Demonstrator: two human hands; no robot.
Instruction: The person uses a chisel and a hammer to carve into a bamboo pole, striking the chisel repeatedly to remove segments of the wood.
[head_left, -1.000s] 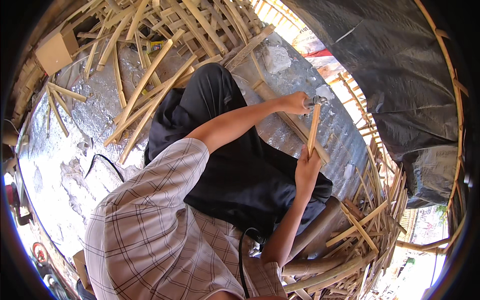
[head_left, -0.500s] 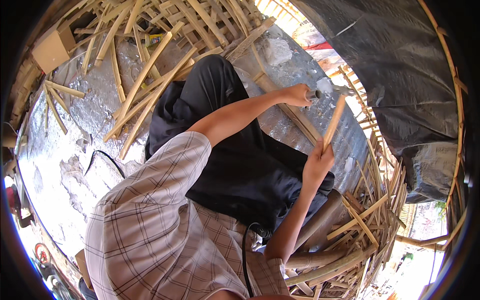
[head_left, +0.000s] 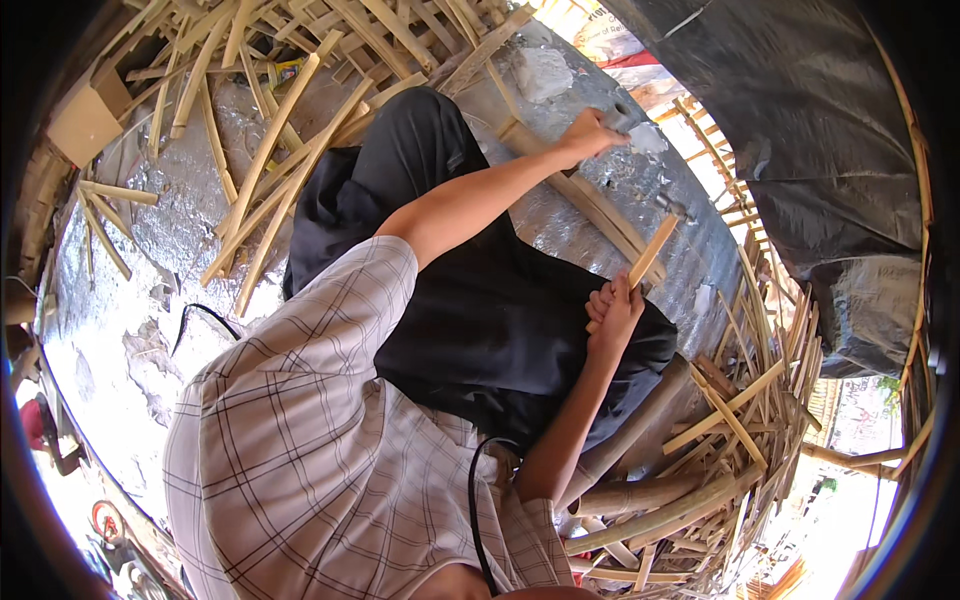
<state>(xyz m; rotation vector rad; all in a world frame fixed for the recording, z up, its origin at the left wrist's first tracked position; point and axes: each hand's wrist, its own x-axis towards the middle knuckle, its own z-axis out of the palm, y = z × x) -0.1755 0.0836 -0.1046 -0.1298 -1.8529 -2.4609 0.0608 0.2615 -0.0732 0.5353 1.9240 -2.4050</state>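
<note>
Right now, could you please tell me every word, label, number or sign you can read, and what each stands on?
Pale banner, top: dark lettering, partly legible; I don't copy printed words.
Yellow packet, upper left: print too small to read.
Pale sheet, lower right: faint reddish marks, too blurred to read.
Hammer in the right hand: no lettering visible.

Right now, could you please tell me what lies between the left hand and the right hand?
In the head view, a long wooden piece on the grey surface crosses between the left hand and the right hand.
</note>
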